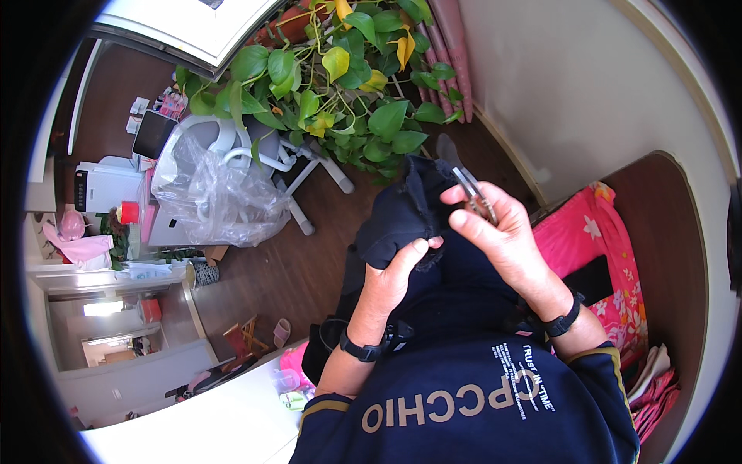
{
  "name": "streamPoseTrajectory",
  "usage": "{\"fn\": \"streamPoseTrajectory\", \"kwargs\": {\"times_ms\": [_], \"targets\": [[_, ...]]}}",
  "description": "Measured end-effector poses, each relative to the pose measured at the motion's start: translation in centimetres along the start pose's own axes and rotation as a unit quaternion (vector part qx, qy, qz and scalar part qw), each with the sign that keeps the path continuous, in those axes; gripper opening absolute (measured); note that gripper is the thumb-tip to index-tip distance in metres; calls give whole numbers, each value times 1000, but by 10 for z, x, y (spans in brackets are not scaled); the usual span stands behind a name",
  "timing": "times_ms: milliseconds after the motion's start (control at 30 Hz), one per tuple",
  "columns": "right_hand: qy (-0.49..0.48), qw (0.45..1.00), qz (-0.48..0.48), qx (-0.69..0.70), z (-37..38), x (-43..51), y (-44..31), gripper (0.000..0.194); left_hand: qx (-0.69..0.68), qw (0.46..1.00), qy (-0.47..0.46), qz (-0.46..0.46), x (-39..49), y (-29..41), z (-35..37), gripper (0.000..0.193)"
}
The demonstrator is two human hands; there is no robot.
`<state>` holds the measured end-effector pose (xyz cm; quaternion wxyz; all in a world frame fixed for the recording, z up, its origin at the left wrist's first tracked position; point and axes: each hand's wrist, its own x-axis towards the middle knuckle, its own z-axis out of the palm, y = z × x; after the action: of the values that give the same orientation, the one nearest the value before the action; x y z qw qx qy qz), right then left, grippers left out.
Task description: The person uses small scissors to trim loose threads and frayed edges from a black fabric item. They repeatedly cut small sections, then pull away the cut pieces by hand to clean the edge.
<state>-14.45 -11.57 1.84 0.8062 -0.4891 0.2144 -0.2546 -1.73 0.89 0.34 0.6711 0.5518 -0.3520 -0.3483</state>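
Note:
My left hand [397,272] pinches the edge of a dark fabric piece [385,217] between thumb and fingers, over my lap. A frayed seam [420,191] runs along the cloth beside the thumb. My right hand [507,235] holds small metal thread snips [476,194], their blades pointing up and away from me. The snips are just right of the frayed edge and appear apart from it. Whether the blades are fully closed is hard to tell. Part of the cloth's underside is hidden by my left hand.
A leafy pothos plant [348,87] spreads ahead. To the left stands a white swivel chair [235,153] with a clear plastic bag [223,197] over it. On my right lies pink floral bedding [571,232] with a flat black object [594,281], next to the wall [556,87].

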Motion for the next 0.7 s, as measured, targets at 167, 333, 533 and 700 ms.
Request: {"fn": "streamPoseTrajectory", "kwargs": {"times_ms": [167, 333, 533, 700], "targets": [[-48, 994, 22, -96, 5, -2, 16, 29, -100, 994, 43, -13, -1, -2, 0, 17], [-36, 966, -71, -245, 4, 4, 24, 22, -187, 974, 75, -102, 1, -4, 1, 12], [-34, 976, -87, -199, 7, 8, 25, 22, -260, 947, 75, -171, 6, -6, 3, 14], [38, 923, -152, -351, 0, 14, 21, 21, -286, 950, -19, -126, 11, -9, 1, 26]]}}
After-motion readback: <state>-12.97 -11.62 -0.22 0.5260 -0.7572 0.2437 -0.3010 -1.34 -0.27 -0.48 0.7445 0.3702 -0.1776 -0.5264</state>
